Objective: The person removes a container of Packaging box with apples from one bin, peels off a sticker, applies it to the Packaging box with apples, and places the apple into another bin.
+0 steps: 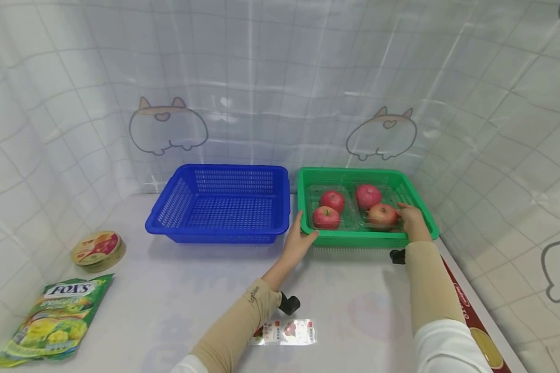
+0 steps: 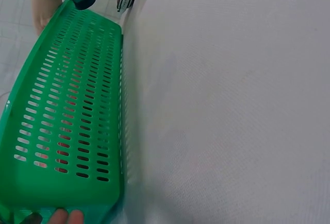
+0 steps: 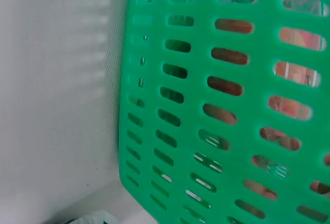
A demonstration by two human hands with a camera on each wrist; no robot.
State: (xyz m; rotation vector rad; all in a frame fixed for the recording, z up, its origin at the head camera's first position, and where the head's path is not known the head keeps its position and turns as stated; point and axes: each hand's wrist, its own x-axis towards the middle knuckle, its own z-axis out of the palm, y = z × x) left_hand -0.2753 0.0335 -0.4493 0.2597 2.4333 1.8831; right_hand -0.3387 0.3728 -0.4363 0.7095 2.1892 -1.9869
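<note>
A green slotted basket (image 1: 354, 172) stands on the white table, right of an empty blue basket (image 1: 224, 207). Inside it two clear plastic trays (image 1: 309, 194) hold several red apples (image 1: 332, 200). My left hand (image 1: 306, 228) grips the basket's front left corner, and its fingertips (image 2: 62, 217) show below the green wall (image 2: 67, 105) in the left wrist view. My right hand (image 1: 408, 212) curls over the front right rim, next to the nearest apple (image 1: 381, 214). The right wrist view is filled by the basket wall (image 3: 206, 105), with apple red showing through its slots.
A round tin (image 1: 98, 250) and a green Fox's candy bag (image 1: 56, 321) lie at the table's left. A small shiny packet (image 1: 284, 331) lies near the front edge between my arms. A red box (image 1: 466, 311) runs along the right edge. Tiled curtain walls close in three sides.
</note>
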